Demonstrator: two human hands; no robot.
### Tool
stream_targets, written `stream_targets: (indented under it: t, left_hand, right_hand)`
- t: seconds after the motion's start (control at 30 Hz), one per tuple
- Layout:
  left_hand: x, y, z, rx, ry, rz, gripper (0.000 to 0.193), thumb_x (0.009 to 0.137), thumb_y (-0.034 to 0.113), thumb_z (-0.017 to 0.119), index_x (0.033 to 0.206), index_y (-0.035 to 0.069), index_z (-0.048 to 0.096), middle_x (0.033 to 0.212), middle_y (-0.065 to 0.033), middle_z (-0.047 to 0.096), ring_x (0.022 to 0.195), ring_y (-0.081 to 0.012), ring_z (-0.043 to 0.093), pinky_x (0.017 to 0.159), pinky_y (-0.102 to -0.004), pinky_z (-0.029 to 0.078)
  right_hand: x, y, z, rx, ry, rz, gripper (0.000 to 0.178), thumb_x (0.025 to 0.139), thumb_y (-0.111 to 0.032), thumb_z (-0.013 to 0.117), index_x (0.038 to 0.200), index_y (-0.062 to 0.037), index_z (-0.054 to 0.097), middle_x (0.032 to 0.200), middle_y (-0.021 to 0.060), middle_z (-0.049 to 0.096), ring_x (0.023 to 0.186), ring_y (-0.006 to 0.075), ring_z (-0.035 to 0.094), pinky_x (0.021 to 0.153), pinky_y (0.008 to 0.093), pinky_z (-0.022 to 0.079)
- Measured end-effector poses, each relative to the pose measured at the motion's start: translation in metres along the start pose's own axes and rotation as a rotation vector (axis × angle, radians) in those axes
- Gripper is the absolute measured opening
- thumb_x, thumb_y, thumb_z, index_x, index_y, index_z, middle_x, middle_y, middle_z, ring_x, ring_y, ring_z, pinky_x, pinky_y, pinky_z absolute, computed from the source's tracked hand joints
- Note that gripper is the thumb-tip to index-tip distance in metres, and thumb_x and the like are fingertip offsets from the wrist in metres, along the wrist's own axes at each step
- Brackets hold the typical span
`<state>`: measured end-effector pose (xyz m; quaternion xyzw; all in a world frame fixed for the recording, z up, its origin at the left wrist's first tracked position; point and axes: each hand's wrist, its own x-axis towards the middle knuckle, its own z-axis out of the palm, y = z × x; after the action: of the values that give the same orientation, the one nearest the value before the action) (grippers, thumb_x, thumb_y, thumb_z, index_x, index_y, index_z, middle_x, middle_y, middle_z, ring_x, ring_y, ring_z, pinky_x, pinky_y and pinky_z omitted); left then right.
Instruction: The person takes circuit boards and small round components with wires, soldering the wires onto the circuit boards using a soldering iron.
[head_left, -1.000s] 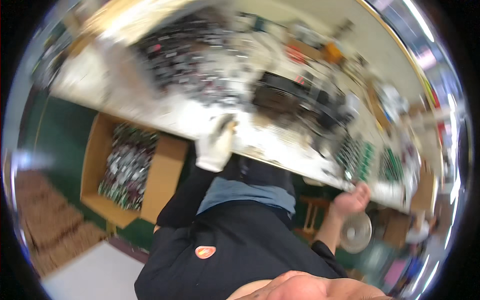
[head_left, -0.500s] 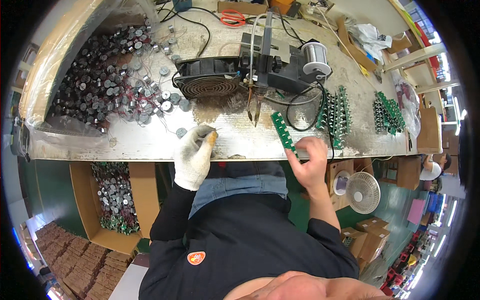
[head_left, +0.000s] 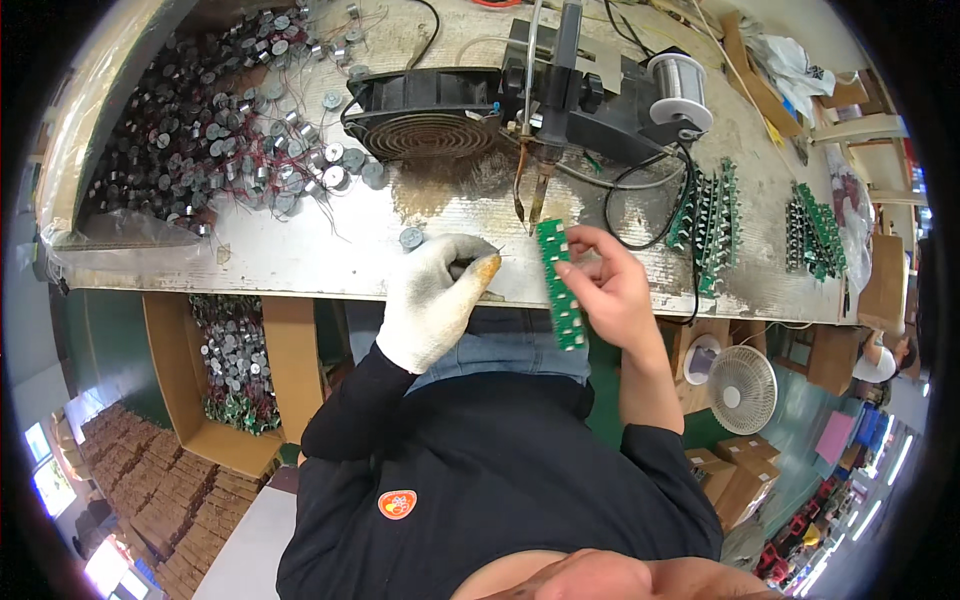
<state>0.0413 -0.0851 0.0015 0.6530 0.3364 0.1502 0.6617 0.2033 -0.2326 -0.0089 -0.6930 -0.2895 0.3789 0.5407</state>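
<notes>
My left hand point(head_left: 435, 300), in a white glove with a stained thumb, is pinched closed. A thin wire point(head_left: 502, 249) pokes out past its fingertips; whatever else lies inside the fist is hidden. In my bare right hand point(head_left: 612, 290) a long green circuit board strip point(head_left: 562, 300) with pale pads along it is gripped by the edge, fingers and thumb on its right side. The strip's upper end is just below the soldering iron tip point(head_left: 538, 205) and the thin feed tube point(head_left: 519, 200). Whether they touch cannot be told.
A heap of small round motors point(head_left: 215, 130) with red wires covers the left of the bench. A black fan point(head_left: 425, 115) stands beside the soldering stand, which carries a solder spool point(head_left: 680, 90). Green board strips point(head_left: 715, 225) lie at right. An open carton point(head_left: 290, 360) sits below.
Both hands have drawn closer together, my left hand moving right. The board strip has come nearer my body's midline and now stands more upright below the iron. The view has shifted slightly.
</notes>
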Motion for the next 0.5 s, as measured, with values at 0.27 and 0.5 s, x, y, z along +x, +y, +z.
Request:
stream_targets:
  t: [0.27,0.5]
  left_hand:
    - [0.005,0.002,0.006,-0.083,-0.055,-0.057,0.019,0.091,0.014,0.06,0.096,-0.004,0.063,0.077,-0.0045,0.063,0.069,-0.0075,0.057,0.064,-0.0236,0.048]
    - [0.014,-0.005,0.011,-0.373,-0.058,-0.123,0.019,0.092,0.014,0.059,0.097,-0.004,0.059,0.082,-0.007,0.064,0.071,-0.0097,0.06,0.063,-0.0231,0.05]
  right_hand:
    - [-0.006,-0.007,0.017,0.211,-0.042,0.076,0.032,0.086,0.003,0.06,0.115,0.0037,0.047,0.095,0.0077,0.06,0.064,0.0034,0.057,0.055,0.0176,0.041]
    - [-0.006,-0.001,0.022,0.303,-0.075,0.05,0.036,0.086,0.003,0.06,0.118,0.0037,0.044,0.096,0.008,0.061,0.068,0.0044,0.058,0.058,0.0186,0.044]
